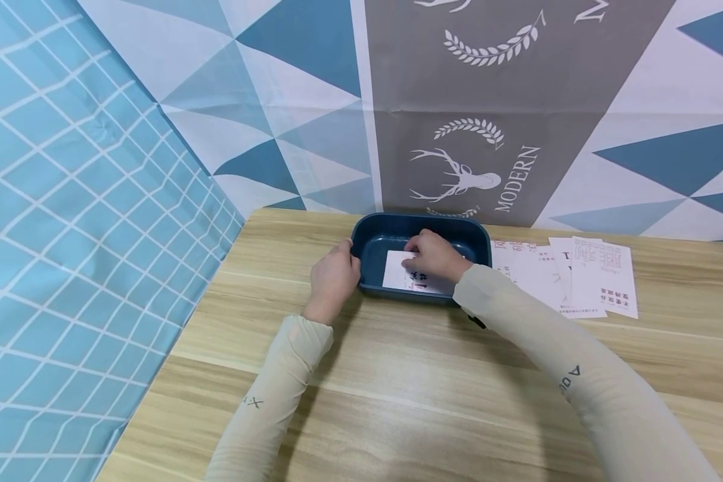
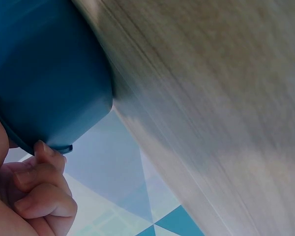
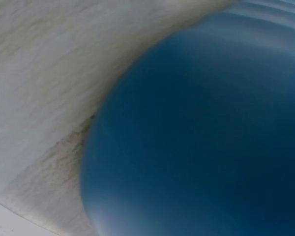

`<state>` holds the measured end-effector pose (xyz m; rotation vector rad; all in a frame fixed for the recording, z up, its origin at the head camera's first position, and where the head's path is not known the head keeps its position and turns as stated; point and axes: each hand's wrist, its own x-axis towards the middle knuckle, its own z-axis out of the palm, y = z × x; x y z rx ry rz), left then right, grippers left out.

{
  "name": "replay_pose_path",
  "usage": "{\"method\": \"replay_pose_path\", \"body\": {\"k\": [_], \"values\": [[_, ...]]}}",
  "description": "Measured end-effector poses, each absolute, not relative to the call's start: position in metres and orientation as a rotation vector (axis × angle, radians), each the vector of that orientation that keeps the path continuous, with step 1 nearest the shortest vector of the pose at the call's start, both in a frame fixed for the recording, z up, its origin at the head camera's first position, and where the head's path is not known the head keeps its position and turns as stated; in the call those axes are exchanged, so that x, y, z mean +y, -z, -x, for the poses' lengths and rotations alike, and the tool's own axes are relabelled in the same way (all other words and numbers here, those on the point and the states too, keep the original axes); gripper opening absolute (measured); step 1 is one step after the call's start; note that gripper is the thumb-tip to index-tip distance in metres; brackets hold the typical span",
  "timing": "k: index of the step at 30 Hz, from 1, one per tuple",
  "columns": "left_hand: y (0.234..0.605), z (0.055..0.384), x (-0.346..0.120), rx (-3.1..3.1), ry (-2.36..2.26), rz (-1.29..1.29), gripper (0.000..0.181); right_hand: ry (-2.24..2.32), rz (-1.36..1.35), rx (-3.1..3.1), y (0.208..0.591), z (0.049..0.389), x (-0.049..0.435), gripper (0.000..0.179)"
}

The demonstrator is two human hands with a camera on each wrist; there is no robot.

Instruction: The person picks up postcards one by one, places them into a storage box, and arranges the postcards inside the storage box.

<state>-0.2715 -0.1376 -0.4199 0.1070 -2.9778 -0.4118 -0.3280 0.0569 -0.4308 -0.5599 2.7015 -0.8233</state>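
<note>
A dark blue plastic bin (image 1: 485,244) stands on the table against the wall. My left hand (image 1: 335,273) grips the rim at its left end; in the left wrist view the curled fingers (image 2: 46,191) meet the rim of the bin (image 2: 54,73). My right hand (image 1: 435,256) reaches inside the bin and pinches a white printed card (image 1: 397,271), whose lower right part lies behind the hand and sleeve. In the right wrist view the bin's outer wall (image 3: 196,128) fills much of the picture and the hand itself is out of sight.
Several printed sheets (image 1: 608,274) lie overlapping on the wooden table (image 1: 397,388), just right of the bin. Behind stands a wall covering (image 1: 458,87) with triangles and a deer print. A blue checked cloth (image 1: 84,234) borders the table's left edge.
</note>
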Motion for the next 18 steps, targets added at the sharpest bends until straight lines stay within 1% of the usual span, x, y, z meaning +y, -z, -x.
{"method": "replay_pose_path", "body": {"k": [13,18], "values": [[0.4212,0.2716,-0.1379,-2.956,0.403,-0.076,0.034,0.771,0.591,2.722,0.4338,0.3268,0.0621,0.032],[0.4212,0.2707,-0.139,-2.963,0.417,-0.086,0.034,0.799,0.594,2.74,0.4308,0.3251,0.0632,0.033]]}}
